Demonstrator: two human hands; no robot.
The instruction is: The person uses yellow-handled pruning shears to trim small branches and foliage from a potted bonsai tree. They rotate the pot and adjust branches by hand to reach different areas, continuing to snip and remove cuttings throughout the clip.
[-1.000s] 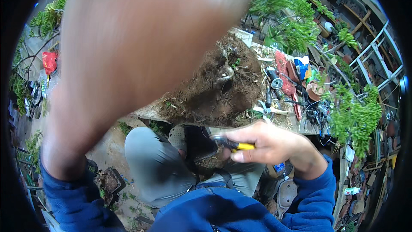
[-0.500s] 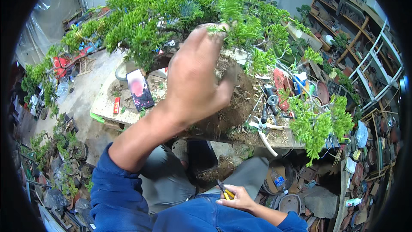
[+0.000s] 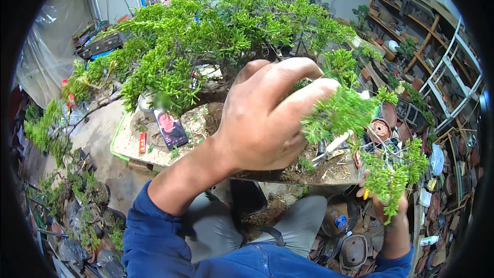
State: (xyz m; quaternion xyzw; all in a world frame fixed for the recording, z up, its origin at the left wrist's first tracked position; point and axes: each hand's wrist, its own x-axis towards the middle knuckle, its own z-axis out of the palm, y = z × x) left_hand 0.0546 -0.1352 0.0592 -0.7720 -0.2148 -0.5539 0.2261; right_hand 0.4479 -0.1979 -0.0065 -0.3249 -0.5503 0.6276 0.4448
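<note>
L hand [image 3: 267, 118] fills the middle of the view, back toward the camera, fingers [image 3: 303, 98] curled down into the foliage of the green, fine-needled juniper bonsai tree [image 3: 206, 36]; whether they pinch a twig can't be told, tips are hidden behind the leaves. Tree sits on the work table [image 3: 128, 144], centre to far, w/ a broad bright-green canopy spreading left & right, tufted pads of scale-like needles, a thick brown trunk [image 3: 216, 90] leaning at the base & dark crumbly soil around the roots. One drooping branch [image 3: 339, 113] hangs just right of the fingers; another tuft [image 3: 391, 180] hangs lower right.

R hand [image 3: 383, 211] is low at right, mostly behind that tuft, closed round a yellow-handled tool [image 3: 366, 194]; only a bit of yellow shows.

Outward: a dark rectangular phone-like slab w/ a pink picture [image 3: 171, 128] lies on the table left of the L wrist, a small red flat item [image 3: 143, 142] beside it. White-handled tool [image 3: 337, 143] lies near the soil, right. Terracotta pot [image 3: 381, 128] far right. Wooden shelves [image 3: 411, 25] beyond.
</note>
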